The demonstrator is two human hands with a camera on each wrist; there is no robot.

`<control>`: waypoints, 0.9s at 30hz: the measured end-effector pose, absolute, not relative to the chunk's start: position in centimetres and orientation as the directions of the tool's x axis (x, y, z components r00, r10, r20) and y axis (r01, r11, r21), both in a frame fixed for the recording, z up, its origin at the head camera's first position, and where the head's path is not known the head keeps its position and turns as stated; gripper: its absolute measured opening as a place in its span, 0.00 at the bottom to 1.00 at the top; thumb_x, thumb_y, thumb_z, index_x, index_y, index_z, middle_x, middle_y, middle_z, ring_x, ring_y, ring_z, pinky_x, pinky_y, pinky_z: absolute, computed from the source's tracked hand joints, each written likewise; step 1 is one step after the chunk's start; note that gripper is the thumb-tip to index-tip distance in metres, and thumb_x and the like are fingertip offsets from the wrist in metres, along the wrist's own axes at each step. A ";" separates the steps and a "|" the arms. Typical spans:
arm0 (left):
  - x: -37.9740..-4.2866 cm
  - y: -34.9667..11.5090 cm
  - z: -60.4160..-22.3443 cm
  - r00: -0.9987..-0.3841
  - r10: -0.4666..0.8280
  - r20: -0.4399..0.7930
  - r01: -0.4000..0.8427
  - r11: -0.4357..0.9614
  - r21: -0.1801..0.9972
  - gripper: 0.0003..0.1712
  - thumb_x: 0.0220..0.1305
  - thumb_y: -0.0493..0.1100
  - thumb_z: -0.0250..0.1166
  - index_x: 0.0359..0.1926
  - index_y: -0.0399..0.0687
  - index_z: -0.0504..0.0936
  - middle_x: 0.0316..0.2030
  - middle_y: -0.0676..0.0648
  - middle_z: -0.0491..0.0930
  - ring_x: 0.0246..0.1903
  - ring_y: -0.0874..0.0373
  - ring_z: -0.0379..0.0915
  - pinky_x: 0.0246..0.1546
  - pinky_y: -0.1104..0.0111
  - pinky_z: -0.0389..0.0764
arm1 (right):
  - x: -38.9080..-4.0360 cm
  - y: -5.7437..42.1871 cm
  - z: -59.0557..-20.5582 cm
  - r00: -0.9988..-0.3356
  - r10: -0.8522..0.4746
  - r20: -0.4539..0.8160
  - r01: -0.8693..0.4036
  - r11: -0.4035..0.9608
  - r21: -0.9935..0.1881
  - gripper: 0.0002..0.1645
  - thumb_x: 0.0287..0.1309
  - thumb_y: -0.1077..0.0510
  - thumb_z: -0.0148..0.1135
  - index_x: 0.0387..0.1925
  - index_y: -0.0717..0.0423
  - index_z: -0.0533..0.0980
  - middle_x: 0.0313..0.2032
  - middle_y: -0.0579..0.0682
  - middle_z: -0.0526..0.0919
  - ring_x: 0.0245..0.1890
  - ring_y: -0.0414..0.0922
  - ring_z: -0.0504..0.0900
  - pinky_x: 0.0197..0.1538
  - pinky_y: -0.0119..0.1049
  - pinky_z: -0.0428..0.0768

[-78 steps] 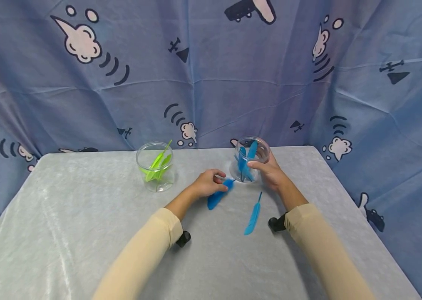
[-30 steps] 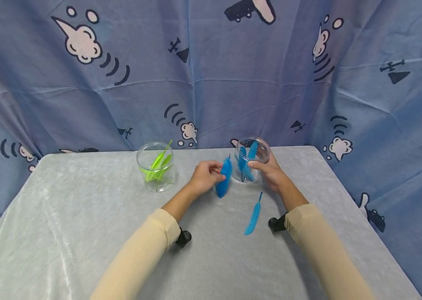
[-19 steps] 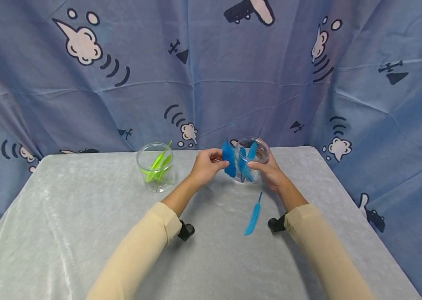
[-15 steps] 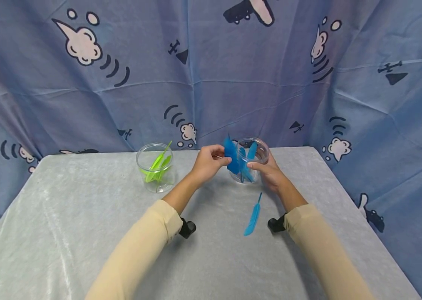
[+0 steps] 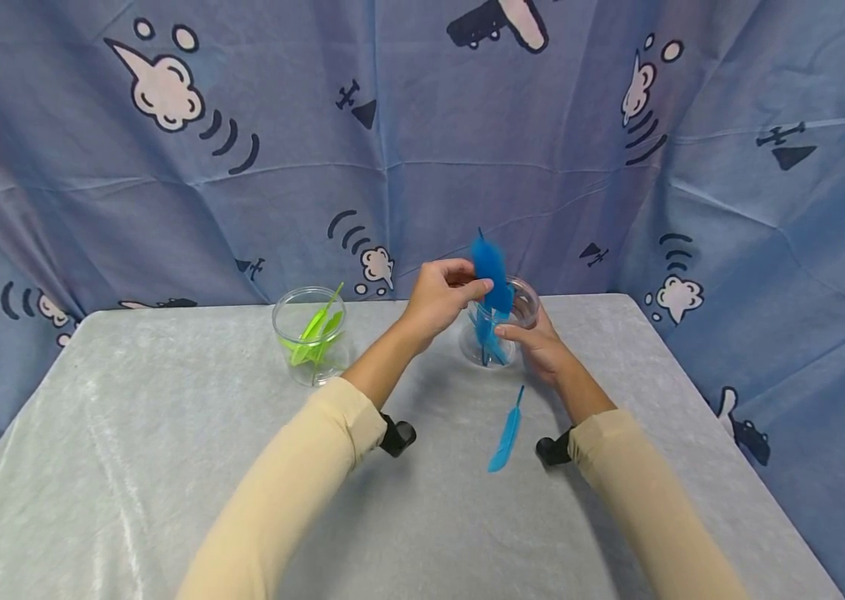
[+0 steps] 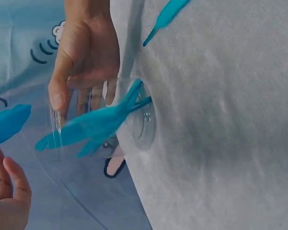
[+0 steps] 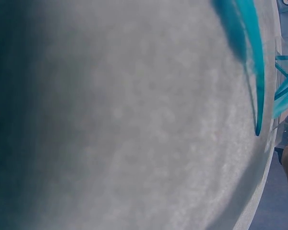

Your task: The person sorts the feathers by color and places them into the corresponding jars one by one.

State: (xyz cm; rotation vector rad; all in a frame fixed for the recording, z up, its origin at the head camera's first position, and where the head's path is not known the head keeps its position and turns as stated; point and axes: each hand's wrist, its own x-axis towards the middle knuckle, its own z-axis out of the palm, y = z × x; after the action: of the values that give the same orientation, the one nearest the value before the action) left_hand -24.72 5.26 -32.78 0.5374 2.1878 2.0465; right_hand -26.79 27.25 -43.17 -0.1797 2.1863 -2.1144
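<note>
My left hand point(image 5: 439, 298) pinches a blue feather point(image 5: 490, 265) between thumb and fingers, over the mouth of the right-hand clear plastic jar point(image 5: 470, 350). In the left wrist view, that feather point(image 6: 9, 123) is at the left edge, beside the jar's open end. My right hand point(image 5: 541, 343) grips the jar from its right side, thumb at the front. Several blue feathers point(image 6: 89, 125) lean inside the jar, quills down in the left wrist view. One more blue feather point(image 5: 507, 435) lies on the table in front of the jar, its quill pointing away from me.
A second clear jar point(image 5: 282, 315) with several lime-green feathers point(image 5: 312, 335) stands to the left. Both jars are near the back edge of the table, which has a pale grey cloth point(image 5: 137, 433). A blue printed curtain point(image 5: 422, 192) hangs behind.
My left hand has lifted the blue feather from the table, turned it upright and carried it up and rightward over the jar. The right hand and jar have stayed in place.
</note>
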 end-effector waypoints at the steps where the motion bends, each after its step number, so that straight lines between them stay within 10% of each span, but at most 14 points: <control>1: -24.7 5.5 -32.7 -0.934 0.316 0.167 0.186 0.032 0.982 0.11 0.68 0.40 0.66 0.45 0.36 0.84 0.38 0.43 0.83 0.39 0.54 0.80 0.45 0.65 0.82 | -26.8 27.3 -43.2 -0.988 -0.153 0.018 -0.023 0.034 -0.999 0.52 0.63 0.64 0.63 0.78 0.43 0.43 0.78 0.54 0.47 0.77 0.53 0.42 0.75 0.57 0.46; 8: -24.7 7.0 -33.0 -0.955 0.262 0.143 0.155 0.026 0.988 0.12 0.67 0.40 0.66 0.46 0.35 0.86 0.38 0.43 0.83 0.37 0.54 0.81 0.50 0.56 0.82 | -26.7 27.2 -43.2 -0.990 -0.144 0.009 -0.015 0.039 -0.999 0.52 0.64 0.64 0.63 0.78 0.43 0.44 0.77 0.52 0.47 0.77 0.53 0.42 0.74 0.57 0.46; 20: -25.0 8.4 -35.1 -0.954 0.257 0.154 0.205 0.187 0.961 0.11 0.67 0.41 0.67 0.44 0.37 0.87 0.32 0.42 0.85 0.29 0.53 0.80 0.30 0.72 0.80 | -26.6 27.1 -43.0 -0.990 -0.139 0.000 -0.005 0.038 -0.999 0.54 0.62 0.63 0.64 0.78 0.42 0.42 0.78 0.51 0.44 0.77 0.52 0.41 0.75 0.56 0.45; 27: -24.9 8.7 -35.2 -0.944 0.297 0.144 0.238 0.311 0.920 0.15 0.70 0.42 0.64 0.51 0.39 0.85 0.43 0.44 0.84 0.33 0.57 0.82 0.35 0.73 0.81 | -26.5 27.2 -43.0 -0.987 -0.159 0.007 -0.008 0.006 -1.000 0.54 0.63 0.64 0.63 0.78 0.41 0.42 0.78 0.51 0.44 0.77 0.51 0.42 0.74 0.55 0.48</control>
State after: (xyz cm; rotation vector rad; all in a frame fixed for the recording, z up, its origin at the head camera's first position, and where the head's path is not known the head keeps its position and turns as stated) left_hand -24.92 8.67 -35.23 0.5110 2.5006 1.7407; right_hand -26.50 27.22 -43.01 -0.1799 2.1493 -2.1343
